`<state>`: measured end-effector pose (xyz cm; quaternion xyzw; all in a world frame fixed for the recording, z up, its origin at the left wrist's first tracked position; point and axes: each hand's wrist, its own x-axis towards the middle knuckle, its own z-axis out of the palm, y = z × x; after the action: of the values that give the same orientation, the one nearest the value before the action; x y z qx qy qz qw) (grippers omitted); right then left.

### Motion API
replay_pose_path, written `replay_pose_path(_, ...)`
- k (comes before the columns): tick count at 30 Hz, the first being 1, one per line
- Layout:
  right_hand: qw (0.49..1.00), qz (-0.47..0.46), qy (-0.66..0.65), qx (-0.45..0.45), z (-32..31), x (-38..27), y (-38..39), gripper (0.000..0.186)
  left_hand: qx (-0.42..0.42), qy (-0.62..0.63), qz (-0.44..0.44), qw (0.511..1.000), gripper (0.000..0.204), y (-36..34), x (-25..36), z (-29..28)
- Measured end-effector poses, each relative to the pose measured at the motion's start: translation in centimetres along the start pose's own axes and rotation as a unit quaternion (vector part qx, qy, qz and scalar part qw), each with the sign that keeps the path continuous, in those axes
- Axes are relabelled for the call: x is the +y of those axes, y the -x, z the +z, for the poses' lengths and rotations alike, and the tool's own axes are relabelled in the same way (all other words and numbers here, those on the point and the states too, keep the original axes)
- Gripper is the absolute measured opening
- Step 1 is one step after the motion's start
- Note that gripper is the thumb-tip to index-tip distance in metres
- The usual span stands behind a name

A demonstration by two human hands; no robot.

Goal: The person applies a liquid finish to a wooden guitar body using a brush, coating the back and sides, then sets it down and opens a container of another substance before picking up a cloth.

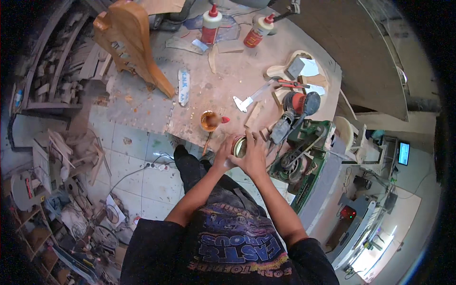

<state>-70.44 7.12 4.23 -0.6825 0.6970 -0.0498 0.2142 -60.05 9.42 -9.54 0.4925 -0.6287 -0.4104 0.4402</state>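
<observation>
Near the front edge of the workbench, my left hand and my right hand are closed around a small round tin with a shiny metal top. The fingers of both hands wrap its sides, and it tilts toward me. Just beyond my left hand stands an open container of amber-brown liquid. Beside it lies a small red piece, and a thin brown stick sticks out over the bench edge. A caliper lies farther off, close to a narrow wood strip.
On the bench, a curved brown wooden piece stands at left. Two glue bottles with red tips stand at the back. A red-and-black power tool lies at right, above a green belt-driven machine. A power strip rests on the tiled floor.
</observation>
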Motion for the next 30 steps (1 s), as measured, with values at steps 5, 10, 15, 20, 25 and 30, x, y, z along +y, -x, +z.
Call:
replay_pose_path(5, 0.970, 0.003, -0.239, 0.032, -1.4, 2.7, 0.1, 0.090, -0.027, -0.018, -0.052, 0.998, 0.090, 0.1, 3.2, -1.3)
replay_pose_path(10, 0.706, 0.112, -0.688, 0.123, 3.9, 11.0, 0.2, 0.067, -0.062, -0.084, -0.070, 0.992, 0.075, 2.3, 3.3, -2.8)
replay_pose_path(15, 0.420, 0.149, -0.891, 0.088, -3.2, 7.8, 2.7, 0.066, 0.035, -0.098, -0.084, 0.991, 0.019, 3.0, 3.9, -6.7)
replay_pose_path(20, 0.377, 0.123, -0.908, 0.133, -11.0, 7.9, 9.4, 0.081, 0.053, -0.213, -0.145, 0.965, 0.018, 3.3, 2.3, -9.6)
replay_pose_path(25, 0.500, 0.183, -0.817, 0.220, -14.7, 12.5, 15.7, 0.083, 0.082, -0.230, -0.185, 0.952, 0.025, 2.2, -1.5, -9.0)
replay_pose_path(30, 0.579, 0.263, -0.717, 0.285, -14.9, 16.3, 18.0, 0.081, 0.054, -0.297, -0.215, 0.929, 0.031, -0.5, -0.3, -7.2)
